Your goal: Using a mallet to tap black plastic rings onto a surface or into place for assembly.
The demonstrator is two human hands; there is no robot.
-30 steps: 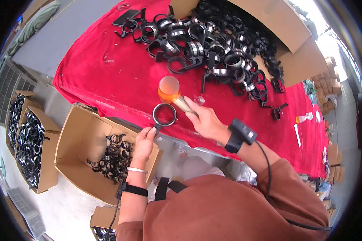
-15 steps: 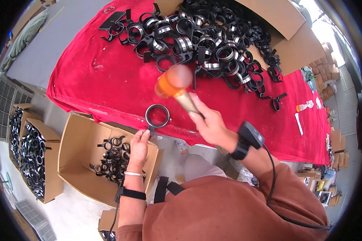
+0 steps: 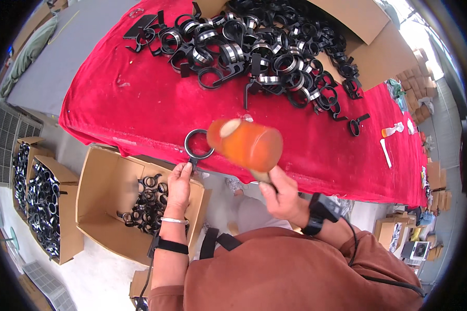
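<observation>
Pinching black-and-silver ring (image 3: 196, 156) by its stem in closed fingers of left hand (image 3: 179, 181), just left of frame centre. Gripping blurred orange mallet (image 3: 248, 145) at frame centre, with right hand (image 3: 284, 199) curled round handle.

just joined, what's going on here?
The person's left hand holds a black ring by its stem, at the near edge of the red tablecloth. The right hand grips an orange mallet, blurred and overlapping the ring in view; contact is unclear. Similar rings are heaped on the far side, more in the cardboard box.
</observation>
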